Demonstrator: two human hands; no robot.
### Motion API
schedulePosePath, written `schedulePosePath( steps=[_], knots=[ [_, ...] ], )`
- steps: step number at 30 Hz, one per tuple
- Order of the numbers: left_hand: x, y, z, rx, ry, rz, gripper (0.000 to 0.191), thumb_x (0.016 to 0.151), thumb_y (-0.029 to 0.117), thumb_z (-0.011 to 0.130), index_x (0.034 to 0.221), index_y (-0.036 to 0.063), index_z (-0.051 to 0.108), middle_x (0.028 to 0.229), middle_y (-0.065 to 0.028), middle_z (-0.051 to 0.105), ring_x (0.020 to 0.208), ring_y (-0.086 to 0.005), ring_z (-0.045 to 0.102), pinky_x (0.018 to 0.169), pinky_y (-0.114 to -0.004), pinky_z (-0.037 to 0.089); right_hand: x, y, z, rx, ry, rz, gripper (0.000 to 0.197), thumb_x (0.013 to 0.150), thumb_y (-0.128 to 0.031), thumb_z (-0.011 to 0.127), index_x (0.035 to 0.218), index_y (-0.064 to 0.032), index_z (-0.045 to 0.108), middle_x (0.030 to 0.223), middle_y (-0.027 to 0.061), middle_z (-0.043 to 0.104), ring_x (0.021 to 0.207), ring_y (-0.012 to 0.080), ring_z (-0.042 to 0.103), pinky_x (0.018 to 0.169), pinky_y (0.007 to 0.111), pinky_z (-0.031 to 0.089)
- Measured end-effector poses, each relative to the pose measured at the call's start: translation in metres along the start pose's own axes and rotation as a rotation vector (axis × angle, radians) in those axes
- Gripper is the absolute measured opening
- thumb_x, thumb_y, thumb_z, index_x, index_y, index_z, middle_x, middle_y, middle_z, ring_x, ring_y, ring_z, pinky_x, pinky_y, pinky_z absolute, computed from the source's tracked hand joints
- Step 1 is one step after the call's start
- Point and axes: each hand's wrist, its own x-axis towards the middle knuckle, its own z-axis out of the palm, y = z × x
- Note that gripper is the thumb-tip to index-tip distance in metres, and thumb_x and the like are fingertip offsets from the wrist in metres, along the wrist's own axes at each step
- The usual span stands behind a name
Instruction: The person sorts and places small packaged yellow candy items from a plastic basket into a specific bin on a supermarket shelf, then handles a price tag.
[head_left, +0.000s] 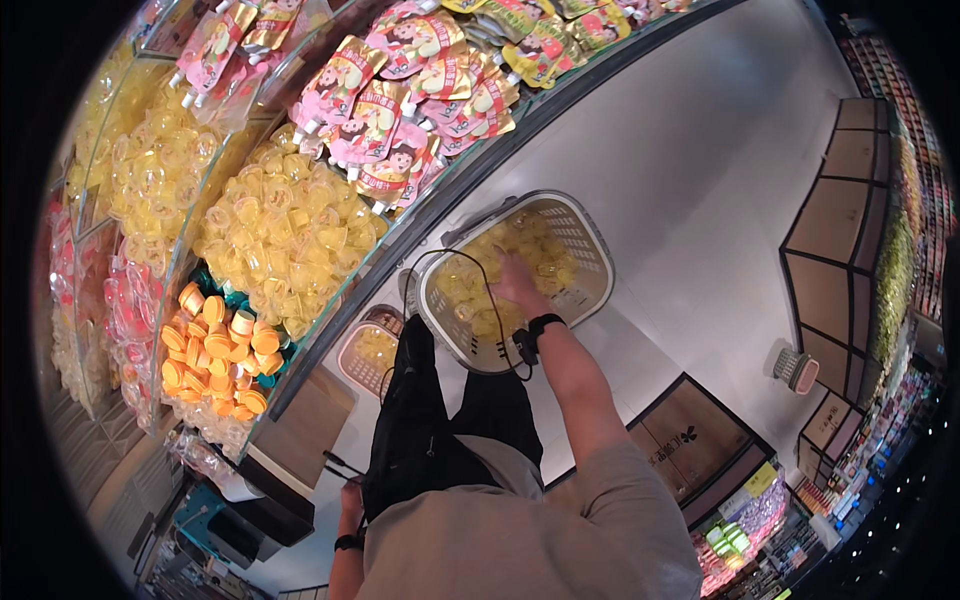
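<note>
My right hand (514, 279) reaches down into a light plastic basket (597, 247) and touches the yellow jelly cups (536, 236) inside. Its fingertips are partly lost among the cups, so a grip on one cannot be made out. A black cable loops across the basket beside my wrist, which wears a black band. Low at the left, by my hip, is my left hand (351, 496), small and partly hidden; thin black rods or cords stick out near it. Whether it holds them is unclear.
Glass-walled bins at the left hold yellow jelly cups (277, 225), orange-lidded cups (217, 345) and spouted pouches (375, 112). A smaller pink-rimmed basket (349, 360) stands left of my legs. Another small basket (796, 371) is at the right, near wooden display units (825, 217).
</note>
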Motion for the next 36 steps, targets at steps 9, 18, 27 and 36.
schedulePosePath(
  steps=[9,18,27,36],
  knots=[
    [-0.09,-0.023,0.084,-0.151,0.008,-0.167,0.023,0.086,0.008,0.054,0.105,0.0013,0.065,0.095,-0.0088,0.067,0.087,-0.0187,0.06,0.078,-0.031,0.048,0.04,-0.025,0.031,0.004,0.088,0.149,0.1,0.063,-0.048,0.08,0.144,-0.0264,0.026,0.148,0.02,0.016,0.132,0.0482,0.02,0.107,0.048,0.032],
    [-0.082,-0.023,0.093,-0.214,0.029,-0.174,0.027,0.086,0.006,0.052,0.111,0.0021,0.062,0.101,-0.0094,0.065,0.091,-0.0187,0.059,0.081,-0.031,0.047,0.035,-0.056,0.036,-0.101,-0.113,0.28,0.09,0.066,-0.055,0.075,0.141,-0.0257,0.033,0.153,0.0253,0.006,0.135,0.0534,0.018,0.107,0.048,0.031],
    [-0.075,-0.026,0.088,-0.254,0.039,-0.144,0.033,0.086,0.004,0.051,0.117,0.0032,0.059,0.108,-0.0097,0.063,0.096,-0.0186,0.057,0.085,-0.031,0.046,0.033,-0.059,0.071,-0.005,0.108,0.305,0.079,0.072,-0.054,0.071,0.136,-0.0198,0.039,0.148,0.0237,0.02,0.13,0.0502,0.03,0.101,0.051,0.038],
    [-0.083,0.028,0.08,-0.685,-0.029,-0.379,0.032,0.091,0.013,0.048,0.119,-0.0003,0.057,0.112,-0.0096,0.062,0.101,-0.0196,0.057,0.091,-0.032,0.045,0.042,-0.071,0.093,-0.119,0.145,0.413,0.081,0.072,-0.053,0.071,0.136,-0.0182,0.037,0.147,0.0218,0.02,0.125,0.0492,0.035,0.093,0.051,0.045]
  ],
)
